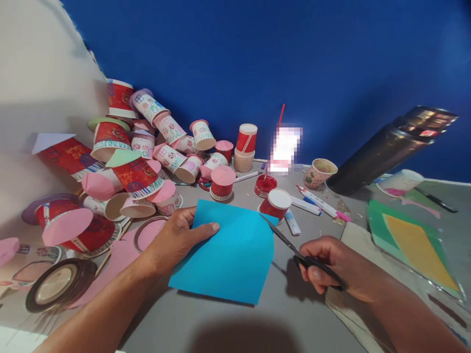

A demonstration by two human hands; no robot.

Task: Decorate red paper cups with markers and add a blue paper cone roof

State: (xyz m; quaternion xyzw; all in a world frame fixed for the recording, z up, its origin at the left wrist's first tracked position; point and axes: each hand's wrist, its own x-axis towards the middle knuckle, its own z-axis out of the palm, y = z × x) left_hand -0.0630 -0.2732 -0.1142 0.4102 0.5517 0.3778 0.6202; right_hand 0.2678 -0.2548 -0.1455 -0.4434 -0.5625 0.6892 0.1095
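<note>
Blue paper (231, 255) pinched, scissors (285, 240) gripped

My left hand (180, 233) is closed on the paper's left edge, my thumb lying flat on top and the fingers out of sight beneath. The sheet sits at the centre of the frame, tilted above the grey table (294, 323).

My right hand (333, 255), right of centre, is wrapped around the black handles, fingers curled at the loops. The blades look nearly together, touching the sheet's curved upper right edge, with a small blue point of paper beyond them. Just behind that corner stands a red cup (274, 203).
</note>
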